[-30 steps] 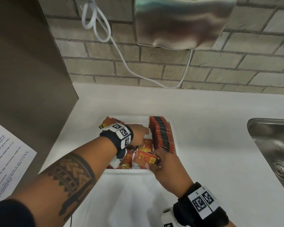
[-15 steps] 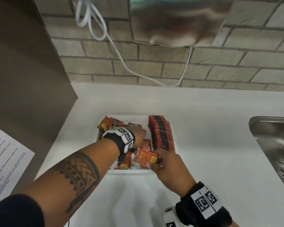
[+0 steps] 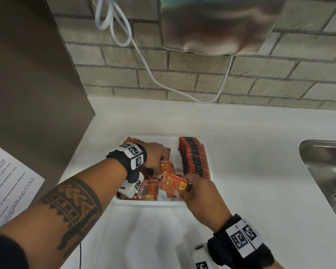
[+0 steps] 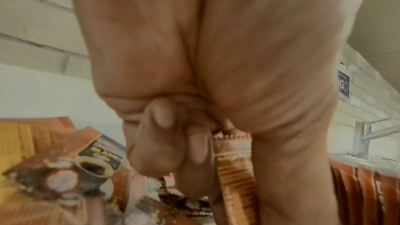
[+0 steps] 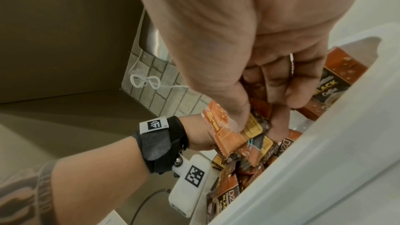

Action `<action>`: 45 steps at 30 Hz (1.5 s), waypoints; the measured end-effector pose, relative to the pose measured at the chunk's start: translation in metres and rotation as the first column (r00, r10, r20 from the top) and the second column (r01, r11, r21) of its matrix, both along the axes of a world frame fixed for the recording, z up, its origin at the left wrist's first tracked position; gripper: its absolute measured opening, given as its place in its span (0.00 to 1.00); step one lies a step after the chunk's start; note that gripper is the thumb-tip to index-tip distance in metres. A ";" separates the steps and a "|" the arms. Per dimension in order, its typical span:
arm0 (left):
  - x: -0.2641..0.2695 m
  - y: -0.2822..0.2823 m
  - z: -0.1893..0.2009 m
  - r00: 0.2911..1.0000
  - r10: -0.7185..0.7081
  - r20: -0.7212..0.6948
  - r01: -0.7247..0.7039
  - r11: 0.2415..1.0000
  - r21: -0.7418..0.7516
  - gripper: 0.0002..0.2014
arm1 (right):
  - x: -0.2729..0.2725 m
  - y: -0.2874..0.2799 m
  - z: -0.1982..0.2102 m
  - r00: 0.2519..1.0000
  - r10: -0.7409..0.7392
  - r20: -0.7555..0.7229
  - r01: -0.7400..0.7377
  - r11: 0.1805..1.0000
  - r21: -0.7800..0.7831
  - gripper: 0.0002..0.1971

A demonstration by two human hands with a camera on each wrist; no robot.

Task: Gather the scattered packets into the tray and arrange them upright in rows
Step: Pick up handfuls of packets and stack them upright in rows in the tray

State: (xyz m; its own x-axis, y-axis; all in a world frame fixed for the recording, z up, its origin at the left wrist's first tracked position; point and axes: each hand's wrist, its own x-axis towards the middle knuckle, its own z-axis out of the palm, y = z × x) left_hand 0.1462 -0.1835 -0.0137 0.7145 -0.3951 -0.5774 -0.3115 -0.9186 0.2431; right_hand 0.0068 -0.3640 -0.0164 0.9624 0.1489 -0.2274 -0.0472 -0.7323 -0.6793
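Note:
A white tray sits on the counter. Along its right side stands an upright row of orange coffee packets. Its left part holds several loose packets lying flat and jumbled. My right hand pinches a small stack of packets above the tray's near right part; the right wrist view shows thumb and fingers closed on that stack. My left hand reaches into the tray's middle and pinches one upright packet between thumb and fingers.
A brick wall with a steel hand dryer and a looped white cable rises behind the counter. A steel sink lies at the right. A brown panel bearing a printed sheet stands at the left.
My left hand has shifted slightly right within the tray and taken hold of a packet. My right hand has kept its stack and raised it a little.

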 end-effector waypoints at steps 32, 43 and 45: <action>0.002 0.051 0.044 0.977 0.040 -0.211 -0.157 0.804 -0.573 0.19 | 0.040 0.022 0.011 0.932 -0.112 -0.344 0.357 0.448 0.820 0.08; 0.006 0.012 0.053 0.964 0.236 -0.122 -0.266 0.862 -0.432 0.29 | 0.051 -0.005 0.024 0.919 -0.301 -0.257 0.350 0.315 0.882 0.07; 0.005 0.009 0.038 0.993 0.104 0.049 -0.090 0.971 -0.220 0.18 | 0.049 -0.009 0.028 0.918 -0.316 -0.239 0.339 0.314 0.887 0.05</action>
